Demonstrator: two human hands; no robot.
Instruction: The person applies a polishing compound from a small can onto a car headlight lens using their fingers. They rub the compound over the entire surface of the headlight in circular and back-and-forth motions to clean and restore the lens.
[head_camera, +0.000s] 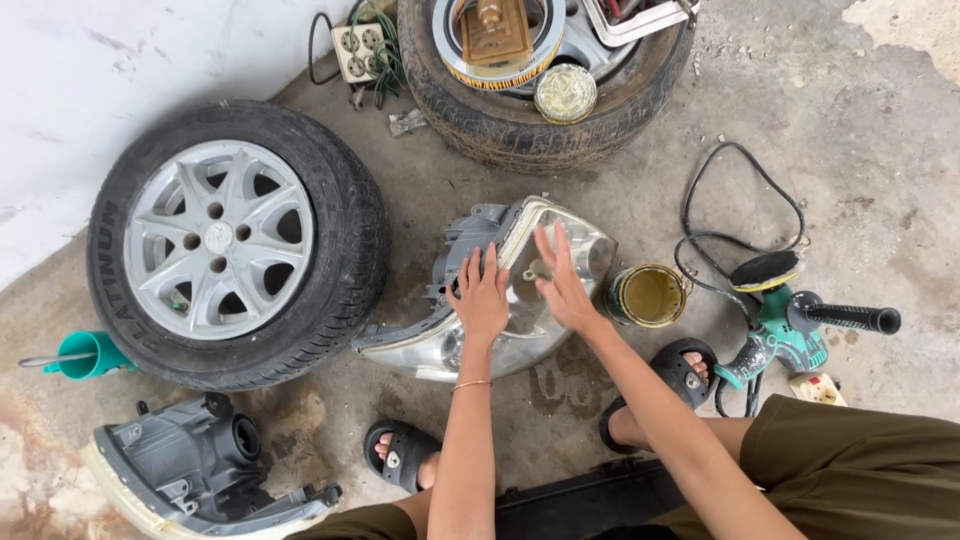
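Head view: a headlight (500, 300) lies on the concrete floor (880, 200) between two sandalled feet and a tyre. The left hand (482, 297) rests flat on its lens, fingers together; the right hand (562, 280) is spread open on the lens beside it, blurred. Headlights: two, the second (190, 470) cut off at bottom left. Wheels: two, the far one (545, 80) cropped. One open tin (650, 295), one polisher (790, 320)

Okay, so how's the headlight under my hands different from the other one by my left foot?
The headlight under the hands lies lens up, with the left hand and right hand flat on its clear cover. The second headlight lies lens down, grey housing and round socket upward, untouched and partly cut off by the picture's edge. Both rest on the concrete floor.
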